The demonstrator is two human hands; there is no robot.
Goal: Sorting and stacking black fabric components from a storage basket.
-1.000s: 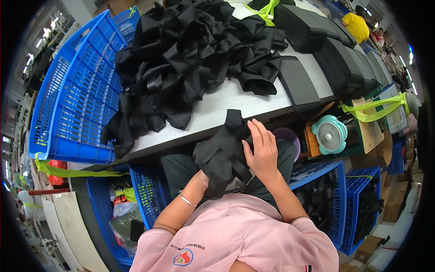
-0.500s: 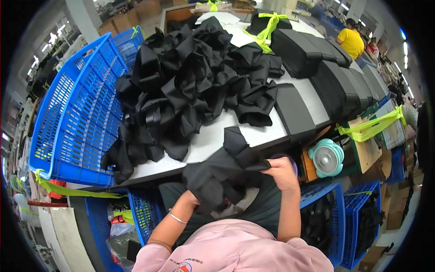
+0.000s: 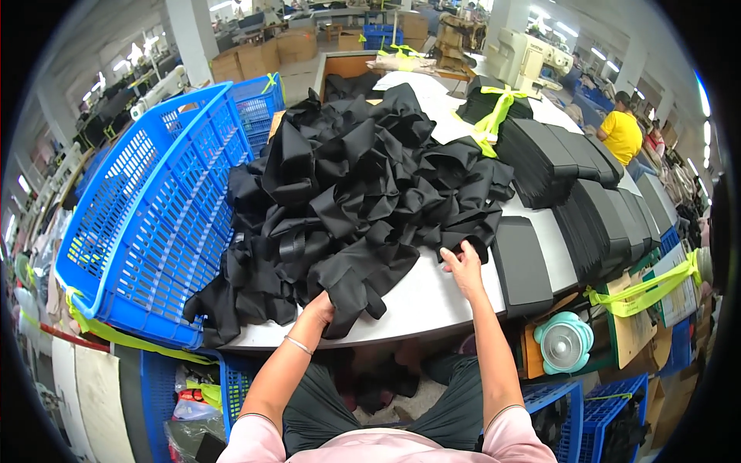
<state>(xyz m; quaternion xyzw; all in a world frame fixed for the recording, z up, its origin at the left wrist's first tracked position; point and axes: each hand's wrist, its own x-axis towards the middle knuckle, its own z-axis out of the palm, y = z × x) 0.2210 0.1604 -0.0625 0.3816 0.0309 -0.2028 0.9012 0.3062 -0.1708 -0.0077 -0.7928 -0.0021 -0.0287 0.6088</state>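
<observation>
Head view: a large heap of black fabric pieces (image 3: 347, 193) is spread over the white table (image 3: 432, 297), from its middle down to the near edge. The left hand (image 3: 318, 309) is laid at the near edge on a black piece (image 3: 351, 282) that hangs slightly over the rim; its fingers are tucked into the cloth, so it cannot be told whether they are closed or spread. The right hand (image 3: 463, 266) is placed further right, near the same edge, palm down, with fingers stretched forward and close together, their tips touching the lower right fringe of the heap. A flat black pad (image 3: 521, 266) is seen just beside the right hand, toward the table's right edge. Stacked black pieces (image 3: 571, 185) are lined along the right side. A blue plastic crate (image 3: 154, 216) is tilted against the table's left edge, touching the heap.
</observation>
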